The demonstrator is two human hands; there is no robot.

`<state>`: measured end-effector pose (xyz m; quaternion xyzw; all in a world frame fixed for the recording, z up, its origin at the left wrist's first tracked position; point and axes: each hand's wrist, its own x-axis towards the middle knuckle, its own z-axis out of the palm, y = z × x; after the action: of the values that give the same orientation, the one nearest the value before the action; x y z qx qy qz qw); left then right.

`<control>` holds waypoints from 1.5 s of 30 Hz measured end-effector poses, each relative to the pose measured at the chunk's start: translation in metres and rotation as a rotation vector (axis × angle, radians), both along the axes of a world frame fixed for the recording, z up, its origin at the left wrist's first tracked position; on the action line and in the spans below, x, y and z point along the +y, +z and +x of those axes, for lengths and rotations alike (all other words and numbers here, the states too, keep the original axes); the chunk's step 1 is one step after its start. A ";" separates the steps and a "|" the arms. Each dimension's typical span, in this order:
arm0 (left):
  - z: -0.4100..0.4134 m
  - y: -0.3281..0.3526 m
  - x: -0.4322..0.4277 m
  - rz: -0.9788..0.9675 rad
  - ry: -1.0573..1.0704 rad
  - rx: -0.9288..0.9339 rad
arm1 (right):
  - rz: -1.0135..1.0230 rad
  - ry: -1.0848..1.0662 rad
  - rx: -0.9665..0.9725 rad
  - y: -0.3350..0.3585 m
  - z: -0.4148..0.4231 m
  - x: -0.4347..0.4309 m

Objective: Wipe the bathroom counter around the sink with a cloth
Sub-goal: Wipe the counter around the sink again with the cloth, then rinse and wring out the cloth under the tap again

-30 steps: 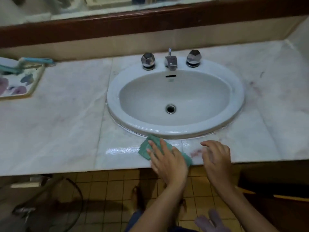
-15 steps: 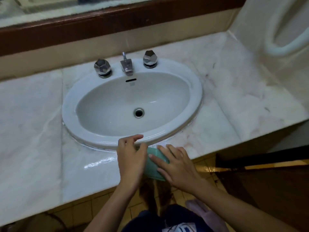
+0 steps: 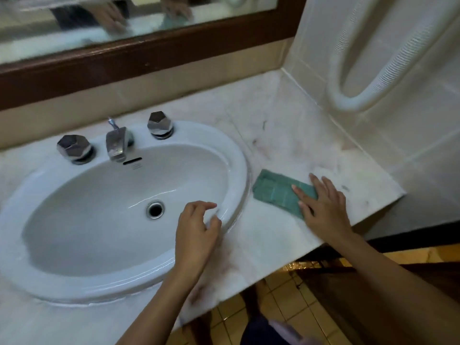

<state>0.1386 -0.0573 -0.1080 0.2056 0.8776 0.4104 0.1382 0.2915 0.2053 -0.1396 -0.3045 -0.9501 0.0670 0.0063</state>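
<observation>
A folded green cloth (image 3: 276, 191) lies flat on the pale marble counter (image 3: 298, 135), just right of the white oval sink (image 3: 239, 170). My right hand (image 3: 323, 207) presses flat on the cloth's right end, fingers spread. My left hand (image 3: 196, 232) hovers over the sink's front right rim with fingers loosely curled and nothing in it.
A chrome faucet (image 3: 115, 145) stands between two faceted chrome knobs (image 3: 73, 148) (image 3: 159, 125) behind the basin. A mirror with a dark wooden frame (image 3: 149, 53) runs along the back. The tiled side wall (image 3: 388, 120) closes the counter's right end. Yellow floor tiles (image 3: 286, 302) lie below the counter's front edge.
The cloth passed from my left hand at the counter's front to my right hand, which slid it to the right of the sink. My view swung right.
</observation>
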 end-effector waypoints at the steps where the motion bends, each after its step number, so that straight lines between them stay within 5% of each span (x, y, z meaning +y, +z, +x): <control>1: -0.004 -0.001 0.018 -0.022 0.007 0.009 | 0.005 -0.026 0.032 -0.001 -0.011 0.008; 10: -0.010 -0.014 0.092 -0.239 0.036 0.058 | -0.010 0.334 -0.020 -0.019 -0.088 0.037; 18: -0.010 -0.017 0.094 -0.269 0.077 0.053 | -0.057 0.413 -0.048 -0.019 -0.190 0.086; 26: -0.012 -0.019 0.091 -0.222 0.095 0.030 | -0.047 0.010 0.054 -0.027 -0.146 0.126; 32: -0.013 -0.022 0.086 -0.147 0.113 0.028 | -0.104 -0.089 0.162 -0.018 -0.077 0.055; 34: -0.014 -0.022 0.079 -0.033 0.115 0.026 | -0.302 -0.163 0.246 -0.018 -0.064 0.022; 37: -0.012 -0.015 0.058 0.135 0.050 0.049 | -0.953 -0.430 0.523 0.015 -0.067 -0.026; 40: -0.013 0.004 0.019 0.110 -0.142 0.288 | -1.438 -0.597 0.715 0.065 -0.082 -0.064; 45: -0.048 0.062 -0.036 -0.064 -0.613 0.821 | -2.219 -0.555 0.476 0.132 -0.109 -0.132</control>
<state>0.0903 -0.0935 -0.0465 0.5934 0.7710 0.2094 -0.0976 0.1827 0.0729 -0.0075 -0.3199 -0.2461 0.9122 -0.0710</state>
